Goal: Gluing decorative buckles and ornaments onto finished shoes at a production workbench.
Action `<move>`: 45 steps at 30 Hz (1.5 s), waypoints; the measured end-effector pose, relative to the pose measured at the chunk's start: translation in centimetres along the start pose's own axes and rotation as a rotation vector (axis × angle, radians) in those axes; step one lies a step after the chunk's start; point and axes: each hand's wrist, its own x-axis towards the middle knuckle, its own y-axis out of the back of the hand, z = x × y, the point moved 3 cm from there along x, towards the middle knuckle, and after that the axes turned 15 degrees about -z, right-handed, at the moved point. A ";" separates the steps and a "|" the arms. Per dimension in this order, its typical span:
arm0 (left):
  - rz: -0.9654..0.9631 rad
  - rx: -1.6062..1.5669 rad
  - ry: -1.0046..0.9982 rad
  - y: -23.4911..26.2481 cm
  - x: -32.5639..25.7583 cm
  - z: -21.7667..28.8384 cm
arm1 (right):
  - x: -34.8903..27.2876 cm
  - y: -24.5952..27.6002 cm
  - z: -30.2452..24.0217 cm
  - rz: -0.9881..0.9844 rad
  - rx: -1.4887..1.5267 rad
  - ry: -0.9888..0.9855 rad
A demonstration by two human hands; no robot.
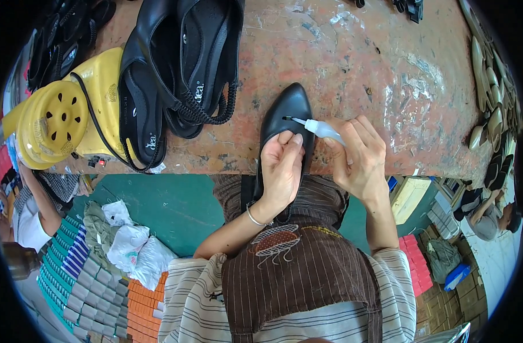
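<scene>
A black pointed shoe (289, 103) lies over the front edge of the worktable, its toe facing away from me. My left hand (281, 171) is closed on the shoe's side and opening, thumb and fingers pinched near the upper's edge. In my right hand (361, 160) is a small whitish squeeze bottle (321, 129) with a narrow nozzle, tilted toward the shoe. The nozzle's tip is at a small dark slot-like mark on top of the toe. Whether it touches there is too small to tell.
Several black slingback shoes (207, 51) stand left on the worn worktable (341, 63), beside a yellow machine with a vented round end (64, 117) and a black cord. Beige shoes (494, 126) line the right edge. Stacked boxes (147, 311), white bags (138, 248) and other people are around.
</scene>
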 end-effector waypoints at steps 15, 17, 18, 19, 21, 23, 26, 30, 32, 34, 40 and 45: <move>0.078 0.008 0.011 -0.2 0.3 -0.1 | 1.6 -0.8 7.7 0.293 -0.112 -0.109; -0.030 -0.028 -0.057 1.1 0.0 -0.4 | 1.3 -1.8 7.9 0.294 -0.102 -0.102; 0.002 -0.013 -0.045 1.1 -0.1 -0.5 | 0.7 -1.6 7.6 0.278 -0.097 -0.120; 0.038 0.006 -0.036 1.1 -0.3 -0.3 | 0.3 -1.4 7.2 0.263 -0.086 -0.135; -0.018 -0.021 -0.048 1.1 -0.6 -0.1 | -0.5 -0.4 7.3 0.259 -0.032 -0.132; -0.053 -0.039 -0.066 1.2 -0.6 -0.1 | -0.3 1.1 8.0 0.333 0.045 -0.127; -0.003 -0.036 -0.071 1.4 -0.8 -0.2 | 1.7 5.7 11.4 0.642 -0.051 -0.213; -0.025 -0.021 -0.072 1.4 -0.6 -0.4 | 7.9 10.1 15.7 0.762 -0.187 -0.294; -0.014 -0.021 -0.049 1.0 -0.5 -0.4 | 9.7 10.5 17.1 0.717 -0.394 -0.562; -0.009 -0.019 -0.056 1.1 -0.5 -0.4 | 10.3 10.2 17.1 0.720 -0.364 -0.592; 0.029 -0.039 -0.019 0.4 0.0 -0.1 | 1.8 10.3 17.9 0.619 0.040 -0.506; -0.004 -0.052 -0.007 0.3 0.3 0.1 | -7.3 6.9 15.1 0.601 0.947 -0.455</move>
